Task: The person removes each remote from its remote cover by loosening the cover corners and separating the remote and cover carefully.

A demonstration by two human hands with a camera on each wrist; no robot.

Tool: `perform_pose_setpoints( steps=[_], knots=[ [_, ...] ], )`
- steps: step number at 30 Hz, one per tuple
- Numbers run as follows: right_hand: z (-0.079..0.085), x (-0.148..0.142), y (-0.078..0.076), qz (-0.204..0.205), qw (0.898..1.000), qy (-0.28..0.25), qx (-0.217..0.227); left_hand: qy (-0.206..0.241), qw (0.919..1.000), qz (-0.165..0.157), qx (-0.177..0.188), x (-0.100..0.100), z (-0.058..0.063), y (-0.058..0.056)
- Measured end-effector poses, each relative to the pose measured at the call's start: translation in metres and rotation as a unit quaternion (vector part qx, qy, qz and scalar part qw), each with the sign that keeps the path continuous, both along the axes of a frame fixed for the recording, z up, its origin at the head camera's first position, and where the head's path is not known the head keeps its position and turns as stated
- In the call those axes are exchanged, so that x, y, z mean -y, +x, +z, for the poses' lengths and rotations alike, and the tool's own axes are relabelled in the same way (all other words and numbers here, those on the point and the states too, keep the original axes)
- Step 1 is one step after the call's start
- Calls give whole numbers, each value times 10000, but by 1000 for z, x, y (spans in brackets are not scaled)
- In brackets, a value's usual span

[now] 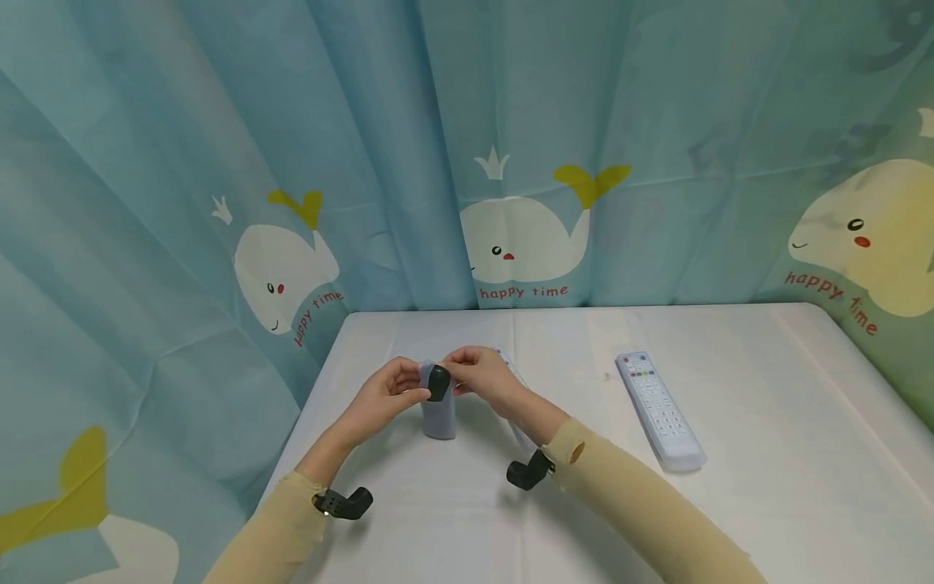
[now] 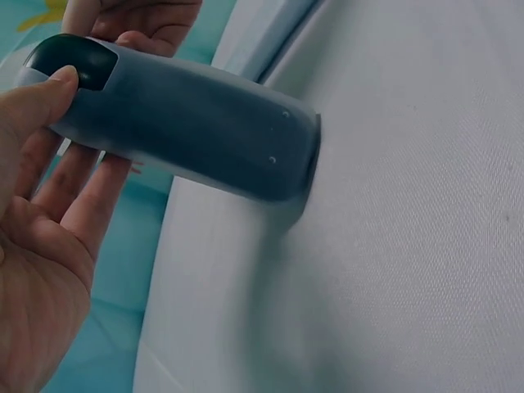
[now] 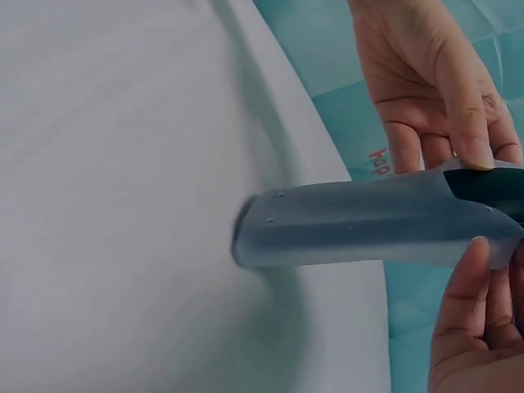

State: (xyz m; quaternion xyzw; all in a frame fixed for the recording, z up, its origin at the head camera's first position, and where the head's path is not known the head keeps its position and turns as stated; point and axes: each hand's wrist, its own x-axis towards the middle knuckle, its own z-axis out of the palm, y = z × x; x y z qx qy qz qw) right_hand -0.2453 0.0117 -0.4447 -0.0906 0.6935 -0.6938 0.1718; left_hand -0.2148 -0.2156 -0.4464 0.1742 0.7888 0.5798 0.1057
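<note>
A black remote control (image 1: 439,384) stands on end in a translucent bluish silicone cover (image 1: 439,423), whose bottom edge meets the table. Most of the remote is inside; its dark top shows through an opening in the cover's back. My left hand (image 1: 383,399) grips the upper end from the left, with its thumb (image 2: 61,86) on the bare black part and fingers behind. From the other side, my right hand (image 1: 483,377) pinches the cover's upper edge; in the right wrist view its fingers (image 3: 471,274) touch the rim. The remote's button side is turned away.
On the right of the white table (image 1: 788,405) lies a white remote control (image 1: 660,414), buttons up, in a clear cover. Another pale remote (image 1: 511,365) lies partly hidden behind my right forearm. A blue whale-print curtain (image 1: 379,162) hangs along the table's far and left sides.
</note>
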Motion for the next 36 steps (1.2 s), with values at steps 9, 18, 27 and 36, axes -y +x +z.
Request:
perform_pose_setpoints(
  steps=[9, 18, 27, 36],
  knots=[
    [-4, -8, 7, 292, 9987, -318, -259, -10, 9999, 130, -38, -1, 1, 1],
    [-12, -7, 14, 485, 9943, -122, -946, -84, 9997, 229, -32, -2, 1, 1],
    [-9, 0, 20, 299, 9867, 312, -1567, -219, 9937, 1090, -153, -6, 18, 1],
    [-7, 1, 20, 354, 9875, 305, -1504, 44, 9892, 1301, 678, -8, 27, -2]
  ],
)
